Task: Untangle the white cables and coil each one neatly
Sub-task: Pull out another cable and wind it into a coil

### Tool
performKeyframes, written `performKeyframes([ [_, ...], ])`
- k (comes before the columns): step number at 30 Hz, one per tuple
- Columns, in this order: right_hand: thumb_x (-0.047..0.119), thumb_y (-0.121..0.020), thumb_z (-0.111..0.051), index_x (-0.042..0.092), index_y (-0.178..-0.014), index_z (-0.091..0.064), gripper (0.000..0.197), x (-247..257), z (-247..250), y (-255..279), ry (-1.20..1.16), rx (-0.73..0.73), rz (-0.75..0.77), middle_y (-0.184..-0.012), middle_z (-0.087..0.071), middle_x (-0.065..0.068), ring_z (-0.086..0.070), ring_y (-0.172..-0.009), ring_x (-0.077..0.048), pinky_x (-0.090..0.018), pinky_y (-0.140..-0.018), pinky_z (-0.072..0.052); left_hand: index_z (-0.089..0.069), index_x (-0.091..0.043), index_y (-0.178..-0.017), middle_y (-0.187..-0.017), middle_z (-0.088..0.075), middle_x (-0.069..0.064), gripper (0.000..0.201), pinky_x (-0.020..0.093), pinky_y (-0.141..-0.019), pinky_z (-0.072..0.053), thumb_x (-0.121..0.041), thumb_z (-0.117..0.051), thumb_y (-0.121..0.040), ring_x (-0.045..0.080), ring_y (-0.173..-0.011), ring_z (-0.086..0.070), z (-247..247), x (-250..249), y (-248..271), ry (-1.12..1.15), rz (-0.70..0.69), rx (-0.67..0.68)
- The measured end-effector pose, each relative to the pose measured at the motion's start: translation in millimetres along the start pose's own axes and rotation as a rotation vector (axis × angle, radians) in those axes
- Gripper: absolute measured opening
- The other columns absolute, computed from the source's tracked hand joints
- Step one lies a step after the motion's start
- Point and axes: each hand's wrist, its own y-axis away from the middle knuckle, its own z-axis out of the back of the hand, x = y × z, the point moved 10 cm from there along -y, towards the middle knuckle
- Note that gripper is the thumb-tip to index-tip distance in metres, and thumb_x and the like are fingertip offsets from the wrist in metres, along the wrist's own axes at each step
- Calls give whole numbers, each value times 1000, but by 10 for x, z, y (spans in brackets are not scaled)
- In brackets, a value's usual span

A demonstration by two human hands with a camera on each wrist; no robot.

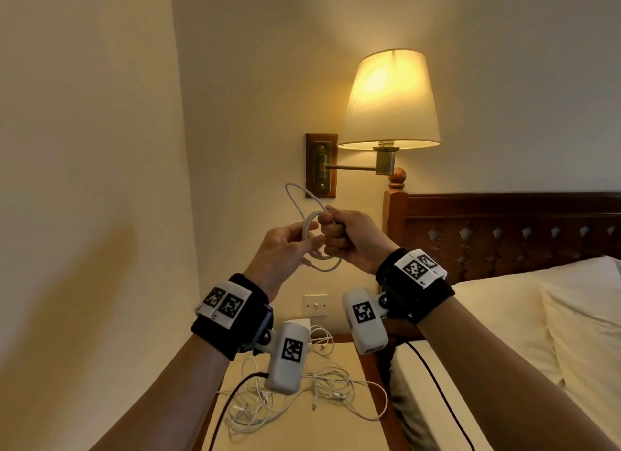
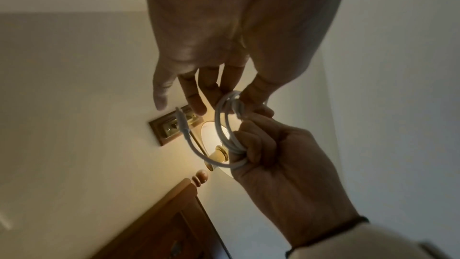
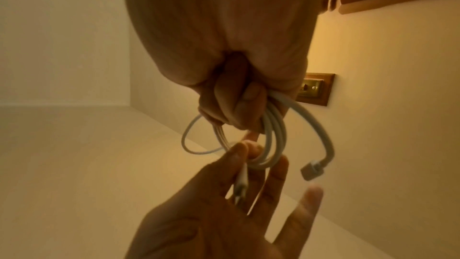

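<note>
Tangled cables (image 1: 312, 393): white, lying in a loose heap on the bedside surface (image 1: 339, 427), below both raised wrists (nearest item to the viewer).
Black lead (image 1: 232, 393): crosses the left edge of the surface; a second black lead runs over the bed (image 1: 504, 333) beside it.
Left hand (image 1: 285, 249): raised, palm side toward the coil. Its fingers (image 3: 273, 180) are spread and nearly straight; two of them touch the lower loops, and one cable end with its slim connector lies between them.
Right hand (image 1: 349, 239): raised just beside the left hand, the two touching at the coil. Its fingers (image 3: 239, 103) are curled tightly round the bundled loops, thumb on top.
Coiled cable (image 1: 314, 229): white, held in the air between both hands. Several loops hang from the right fist; one larger loop stands up above it. One end with a squarish plug hangs free in the right wrist view.
Wall lamp (image 1: 389, 101): lit, on the wall behind the hands, beside the wooden headboard (image 1: 504, 235).
</note>
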Motion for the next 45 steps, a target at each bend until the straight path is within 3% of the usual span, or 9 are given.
performKeyframes([
  [3,27,-107,-28,16,-77,-48,38,69,15,-40,34,-21,44,-55,-28,6,-23,-47,-9,-23,-48,-24,-66,-14,-119,-104,-69,3,27,17,-73,-45,-16,-64,-92,9,-85,-61,122,-93,-46,-200,-84,-143],
  [8,28,-107,-27,16,-76,-47,38,93,91,-122,8,-34,77,-54,-29,7,-23,-46,-9,-23,-48,-24,-74,-15,-101,-97,-73,-4,34,21,-70,-41,-45,-70,-84,9,-84,-64,323,-300,115,-694,-264,-478],
  [11,28,-107,-27,16,-76,-47,39,20,138,-150,8,-58,60,-55,-27,6,-21,-47,-10,-25,-50,-22,-71,-17,-92,-88,-70,-3,34,30,-73,-48,-49,-61,-89,13,-79,-61,232,-294,50,-893,-271,-407],
  [18,26,-107,-26,16,-76,-47,39,46,259,-162,-108,-106,83,-52,-29,7,-23,-46,-9,-22,-47,-25,-64,-11,-84,-78,-61,0,27,26,-63,-38,-33,-55,-97,13,-72,-53,-46,-68,-4,-762,-265,18],
  [27,28,-107,-26,16,-76,-46,39,47,226,-109,-32,-53,81,-54,-27,7,-22,-47,-8,-21,-47,-24,-68,-20,-80,-78,-63,-9,31,29,-70,-40,-49,-62,-88,1,-66,-49,-141,523,313,-879,-166,307],
  [31,28,-107,-27,17,-75,-46,39,-32,109,-109,44,18,57,-55,-27,8,-22,-46,-8,-23,-48,-22,-71,-15,-74,-74,-64,-5,73,31,-78,-40,-81,-39,-76,11,-74,-57,76,121,238,-680,-131,142],
  [35,27,-107,-27,16,-76,-47,39,-16,24,-86,56,57,64,-54,-28,7,-23,-46,-8,-25,-51,-20,-66,-11,-77,-68,-61,-4,52,23,-59,-34,-54,-45,-96,12,-65,-55,554,-462,207,-544,-302,-424],
  [41,26,-107,-24,16,-79,-48,38,168,-48,-59,0,88,187,-56,-29,6,-24,-48,-10,-24,-51,-23,-71,-11,-75,-64,-67,-1,59,22,-51,-37,-65,-50,-87,3,-45,-48,11,-67,186,-528,-86,-71],
  [45,27,-107,-24,16,-79,-48,39,208,-28,-50,-17,77,210,-57,-28,6,-21,-49,-10,-24,-51,-22,-72,-11,-76,-62,-65,-8,32,19,-55,-41,-36,-62,-93,-3,-46,-54,-109,-43,223,-608,-183,-37],
])
